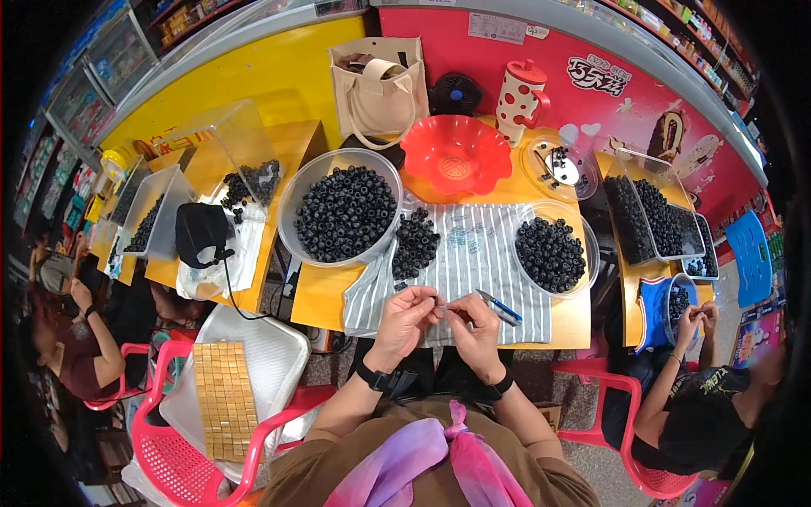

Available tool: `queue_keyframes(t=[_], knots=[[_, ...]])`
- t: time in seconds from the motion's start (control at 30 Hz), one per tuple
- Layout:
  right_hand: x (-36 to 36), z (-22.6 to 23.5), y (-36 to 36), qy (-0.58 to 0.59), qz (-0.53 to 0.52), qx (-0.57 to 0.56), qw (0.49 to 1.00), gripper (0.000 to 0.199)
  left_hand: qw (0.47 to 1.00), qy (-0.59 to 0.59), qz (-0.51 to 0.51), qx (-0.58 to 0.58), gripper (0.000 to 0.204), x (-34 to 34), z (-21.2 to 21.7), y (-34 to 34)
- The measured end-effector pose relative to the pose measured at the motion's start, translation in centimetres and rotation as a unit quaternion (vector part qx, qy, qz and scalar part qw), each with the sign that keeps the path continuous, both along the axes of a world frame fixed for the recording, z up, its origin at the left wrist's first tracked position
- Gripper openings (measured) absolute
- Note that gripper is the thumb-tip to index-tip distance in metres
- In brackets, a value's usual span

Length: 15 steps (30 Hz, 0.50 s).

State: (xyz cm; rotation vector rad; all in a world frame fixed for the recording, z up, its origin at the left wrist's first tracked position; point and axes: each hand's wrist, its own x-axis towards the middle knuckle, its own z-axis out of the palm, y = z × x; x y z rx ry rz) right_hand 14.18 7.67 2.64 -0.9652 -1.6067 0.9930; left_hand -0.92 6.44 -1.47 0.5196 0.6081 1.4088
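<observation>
My left hand (404,323) and my right hand (475,331) meet over the near edge of a grey striped cloth (363,297). Their fingertips are pinched together around something too small to make out. On the cloth, beyond my left hand, lies a loose pile of small black ring-like parts (416,243). Tiny clear bits (463,238) are scattered to the right of this pile. A slim blue and black tool (500,309) rests just right of my right hand. Large round tubs of black parts flank the cloth: a big one (287,211) at left and a smaller one (593,253) at right.
A red scalloped bowl (457,156), a dotted tumbler (520,103), a small clear dish (546,162) and a beige tote bag (380,89) stand along the back. Pink chairs (173,444) are on both sides. Co-workers sit at tables with more black parts at far left and right.
</observation>
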Motion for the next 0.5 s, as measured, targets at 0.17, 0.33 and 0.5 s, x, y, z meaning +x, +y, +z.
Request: queue_keyframes(t=[0.17,0.33,0.5], knots=[[-0.11,0.09,0.0,0.018,-0.022,0.026,0.999,0.01,0.999,-0.01,-0.037,-0.023,0.021,-0.22,0.9,-0.16],[-0.48,-0.01,0.09,-0.004,-0.018,0.069,0.997,0.012,0.999,-0.019,-0.031,-0.012,0.021,-0.24,0.57,-0.21],[-0.76,-0.27,0.13,0.009,-0.009,0.071,0.997,0.012,0.999,-0.033,-0.015,-0.017,0.018,-0.04,0.25,-0.23]])
